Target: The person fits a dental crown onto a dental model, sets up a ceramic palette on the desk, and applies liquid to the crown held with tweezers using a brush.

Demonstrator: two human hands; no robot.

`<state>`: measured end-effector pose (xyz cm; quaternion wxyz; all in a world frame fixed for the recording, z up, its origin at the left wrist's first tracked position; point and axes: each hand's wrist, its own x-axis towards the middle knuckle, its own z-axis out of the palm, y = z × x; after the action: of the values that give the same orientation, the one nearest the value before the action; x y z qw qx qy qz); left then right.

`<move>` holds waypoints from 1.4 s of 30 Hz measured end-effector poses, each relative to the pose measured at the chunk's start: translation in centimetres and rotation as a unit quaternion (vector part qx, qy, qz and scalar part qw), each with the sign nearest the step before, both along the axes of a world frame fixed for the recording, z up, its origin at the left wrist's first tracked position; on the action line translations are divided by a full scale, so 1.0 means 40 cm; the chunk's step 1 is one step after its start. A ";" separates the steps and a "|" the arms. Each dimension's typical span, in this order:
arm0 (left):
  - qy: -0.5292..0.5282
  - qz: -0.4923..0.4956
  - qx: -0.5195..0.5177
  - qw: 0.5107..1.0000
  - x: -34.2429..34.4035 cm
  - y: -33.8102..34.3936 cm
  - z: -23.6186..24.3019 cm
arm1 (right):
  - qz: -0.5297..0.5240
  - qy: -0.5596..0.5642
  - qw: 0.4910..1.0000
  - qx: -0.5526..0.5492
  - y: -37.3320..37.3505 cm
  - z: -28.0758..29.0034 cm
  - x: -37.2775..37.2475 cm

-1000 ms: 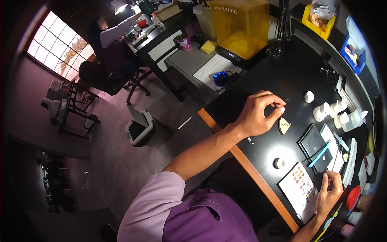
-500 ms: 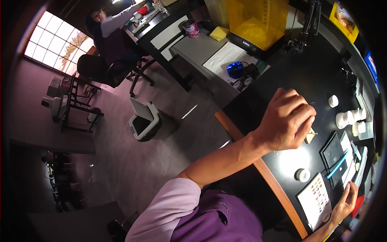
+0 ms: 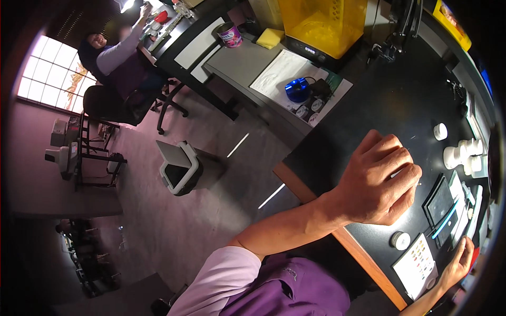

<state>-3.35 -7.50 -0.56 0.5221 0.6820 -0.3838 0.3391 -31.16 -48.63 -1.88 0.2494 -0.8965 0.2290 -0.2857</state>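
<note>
Head view: ok so your left grip (image 3: 379,179) is up over the table (image 3: 400,100), fingers curled in, back of the hand facing the camera. Can't tell if you're pinching anything. Just past your knuckles there's a tiny pale bit (image 3: 419,184), too small to identify; if it's loose I'd guess it's light and easy to drop, so fingertips only.

Next over, the round white jar (image 3: 400,240) sits by the table's front edge, probably light and smooth, best held around the sides. Then the white card (image 3: 407,271) with rows of coloured dots: looks flat and stiffish, take it by the edges so you don't smear anything. The blue stick (image 3: 445,221) lies across the black case (image 3: 440,193), thin, likely light and a bit rolly, so grab mid-length. Your right grip (image 3: 458,268) is just beside the card, fingers part bent; can't tell if they're touching anything.

Writing, left to right: the purple can (image 3: 230,36) has big pale lettering, your purple shirt (image 3: 295,287) has a small chest mark I can't read, and any print on the card is too tiny.
</note>
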 end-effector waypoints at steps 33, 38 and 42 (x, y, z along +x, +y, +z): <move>0.000 0.010 0.016 1.000 0.020 0.006 0.004 | 0.057 -0.042 0.998 -0.004 0.095 0.012 0.053; 0.010 0.011 0.047 0.999 0.025 0.001 0.003 | 0.088 -0.094 0.990 0.062 0.139 0.013 0.073; 0.104 -0.029 0.074 0.991 0.027 0.008 -0.006 | 0.076 -0.091 0.991 0.056 0.174 0.039 0.091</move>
<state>-2.27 -7.19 -0.82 0.5168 0.7391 -0.3710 0.2214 -27.51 -41.66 -0.32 0.3402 -0.8661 0.1522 -0.3332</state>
